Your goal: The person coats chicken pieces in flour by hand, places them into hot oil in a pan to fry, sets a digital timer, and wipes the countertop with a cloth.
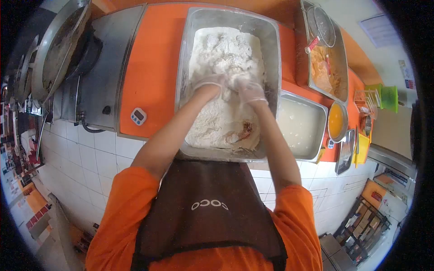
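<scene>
A deep metal tray (275, 49) holds a thick bed of white flour (226, 45). My left hand (209, 82), in a clear plastic glove, is in the flour near the tray's middle. Close beside it on the right, my right hand (250, 90), gloved the same way, also presses into the flour. Flour and blur hide the fingers of both hands, and whatever they may be holding. A reddish-brown piece (247, 128) shows partly through the flour near the front of the tray, below my right hand.
A pan of milky liquid (300, 122) stands at right, beside a bowl of orange liquid (336, 121). Behind them, a metal tray of orange-coloured contents (323, 74) carries a sieve (322, 27). A timer (139, 116) lies on the orange counter (151, 58); a large pan (58, 49) is far left.
</scene>
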{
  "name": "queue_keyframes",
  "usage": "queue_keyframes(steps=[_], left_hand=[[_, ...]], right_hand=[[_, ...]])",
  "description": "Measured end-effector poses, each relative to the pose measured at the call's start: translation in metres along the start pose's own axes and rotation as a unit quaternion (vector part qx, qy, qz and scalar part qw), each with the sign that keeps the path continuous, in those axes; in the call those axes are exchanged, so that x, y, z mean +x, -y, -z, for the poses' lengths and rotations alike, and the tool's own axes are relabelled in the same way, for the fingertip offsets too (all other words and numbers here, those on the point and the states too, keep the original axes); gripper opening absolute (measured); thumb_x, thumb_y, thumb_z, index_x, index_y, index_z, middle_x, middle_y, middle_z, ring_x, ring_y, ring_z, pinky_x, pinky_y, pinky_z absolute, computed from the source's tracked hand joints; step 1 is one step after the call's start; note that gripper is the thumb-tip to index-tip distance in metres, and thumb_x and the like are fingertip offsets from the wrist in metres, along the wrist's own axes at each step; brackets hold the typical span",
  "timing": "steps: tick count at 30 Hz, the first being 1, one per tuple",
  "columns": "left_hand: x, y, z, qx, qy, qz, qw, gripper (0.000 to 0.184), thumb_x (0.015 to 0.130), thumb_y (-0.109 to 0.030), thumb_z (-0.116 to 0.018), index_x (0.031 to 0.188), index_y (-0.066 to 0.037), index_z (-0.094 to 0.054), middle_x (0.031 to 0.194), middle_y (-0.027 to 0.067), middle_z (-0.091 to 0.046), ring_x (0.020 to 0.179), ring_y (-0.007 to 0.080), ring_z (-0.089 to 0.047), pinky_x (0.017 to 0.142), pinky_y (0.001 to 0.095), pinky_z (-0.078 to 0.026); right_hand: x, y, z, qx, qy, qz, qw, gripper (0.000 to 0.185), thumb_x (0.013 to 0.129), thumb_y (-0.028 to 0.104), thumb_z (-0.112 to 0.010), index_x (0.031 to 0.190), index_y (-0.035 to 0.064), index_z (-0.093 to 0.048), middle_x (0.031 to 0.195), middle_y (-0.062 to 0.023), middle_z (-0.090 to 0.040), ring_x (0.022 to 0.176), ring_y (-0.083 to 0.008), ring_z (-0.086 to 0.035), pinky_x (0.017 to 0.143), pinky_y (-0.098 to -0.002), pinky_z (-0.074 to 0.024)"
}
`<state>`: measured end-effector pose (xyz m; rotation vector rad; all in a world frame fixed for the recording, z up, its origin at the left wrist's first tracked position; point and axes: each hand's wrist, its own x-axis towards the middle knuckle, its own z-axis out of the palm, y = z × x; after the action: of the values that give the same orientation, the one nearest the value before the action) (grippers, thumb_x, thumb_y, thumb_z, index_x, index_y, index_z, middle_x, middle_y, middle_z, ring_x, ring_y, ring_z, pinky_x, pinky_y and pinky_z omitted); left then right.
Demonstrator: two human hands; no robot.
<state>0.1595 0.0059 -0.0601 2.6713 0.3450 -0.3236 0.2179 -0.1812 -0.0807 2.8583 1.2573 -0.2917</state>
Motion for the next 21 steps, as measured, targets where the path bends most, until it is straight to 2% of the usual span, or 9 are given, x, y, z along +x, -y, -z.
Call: queue_keyframes(steps=[1,3,5,9,12,13,16,17,21], left_hand=[[0.005,-0.005,0.008,-0.048,0.13,-0.006,0.99,0.055,0.097,-0.047,-0.038,0.133,-0.01,-0.057,0.146,0.0221,-0.044,0.14,0.0378,-0.032,0.115,0.0525,-0.023],[-0.009,-0.01,0.001,-0.373,0.159,0.163,0.9,0.057,0.096,-0.048,-0.041,0.136,-0.01,-0.055,0.148,0.0222,-0.042,0.141,0.0365,-0.031,0.116,0.0484,-0.023],[-0.018,-0.01,-0.002,-0.493,0.16,0.232,0.823,0.058,0.095,-0.047,-0.045,0.139,-0.009,-0.051,0.148,0.0225,-0.041,0.142,0.0354,-0.031,0.116,0.0448,-0.023],[-0.029,-0.015,0.007,-0.388,-0.003,0.091,0.917,0.057,0.093,-0.029,-0.052,0.143,-0.005,-0.041,0.133,0.0236,-0.054,0.125,0.0341,-0.049,0.105,0.04,-0.038],[-0.026,-0.013,0.049,-0.252,0.058,0.045,0.965,0.05,0.091,-0.02,-0.051,0.138,-0.003,-0.045,0.123,0.0253,-0.06,0.116,0.035,-0.058,0.1,0.0393,-0.044],[-0.021,-0.008,0.067,-0.2,0.124,0.05,0.971,0.046,0.091,-0.018,-0.05,0.134,-0.002,-0.049,0.122,0.0261,-0.061,0.115,0.0356,-0.058,0.1,0.0393,-0.043],[-0.023,0.005,0.108,-0.202,0.093,-0.027,0.975,0.05,0.089,-0.021,-0.052,0.137,-0.006,-0.052,0.113,0.0222,-0.066,0.108,0.0296,-0.062,0.099,0.0398,-0.044],[-0.027,-0.004,0.122,-0.246,0.119,0.059,0.96,0.05,0.089,-0.025,-0.054,0.135,-0.007,-0.054,0.124,0.0248,-0.06,0.112,0.0312,-0.06,0.1,0.0417,-0.043],[0.011,0.002,0.023,-0.138,-0.015,0.06,0.989,0.058,0.087,-0.02,-0.057,0.14,-0.005,-0.04,0.119,0.0265,-0.062,0.109,0.0333,-0.062,0.094,0.0414,-0.047]], right_hand=[[0.004,0.008,-0.006,0.108,-0.053,-0.078,0.99,0.045,0.085,0.02,-0.064,0.126,0.0043,-0.058,0.104,-0.0173,-0.07,0.095,-0.0331,-0.068,0.083,-0.0384,-0.0543],[0.001,0.024,-0.016,0.319,-0.152,-0.229,0.907,0.052,0.083,0.018,-0.066,0.132,0.0054,-0.054,0.102,-0.016,-0.07,0.098,-0.0334,-0.067,0.087,-0.0384,-0.0524],[-0.012,0.033,0.013,0.476,-0.107,-0.252,0.836,0.05,0.082,0.019,-0.066,0.13,0.0056,-0.056,0.105,-0.0171,-0.069,0.101,-0.0328,-0.065,0.091,-0.0378,-0.0496],[-0.027,0.032,0.055,0.594,-0.164,-0.19,0.764,0.043,0.081,0.013,-0.065,0.123,0.0045,-0.062,0.107,-0.0178,-0.068,0.102,-0.0283,-0.064,0.092,-0.0354,-0.0478],[-0.038,0.032,0.098,0.369,-0.25,-0.079,0.891,0.038,0.079,0.007,-0.064,0.118,0.0032,-0.064,0.103,-0.0178,-0.068,0.104,-0.0244,-0.064,0.087,-0.0338,-0.0505],[-0.041,0.029,0.112,0.373,-0.197,-0.059,0.905,0.04,0.079,0.007,-0.065,0.119,0.0057,-0.064,0.105,-0.0156,-0.068,0.105,-0.0244,-0.063,0.09,-0.0339,-0.0493],[-0.042,0.023,0.13,0.302,-0.056,-0.006,0.952,0.042,0.081,0.007,-0.067,0.122,0.0099,-0.064,0.108,-0.0115,-0.068,0.107,-0.0245,-0.061,0.095,-0.0346,-0.0472],[-0.035,0.02,0.123,0.227,-0.018,0.006,0.974,0.041,0.082,0.007,-0.066,0.123,0.0091,-0.063,0.108,-0.0117,-0.068,0.107,-0.0245,-0.061,0.094,-0.035,-0.0475],[-0.007,0.015,0.073,-0.018,0.077,-0.009,0.997,0.039,0.086,0.008,-0.063,0.125,0.0058,-0.061,0.105,-0.0118,-0.068,0.105,-0.0239,-0.061,0.092,-0.0362,-0.0488]])
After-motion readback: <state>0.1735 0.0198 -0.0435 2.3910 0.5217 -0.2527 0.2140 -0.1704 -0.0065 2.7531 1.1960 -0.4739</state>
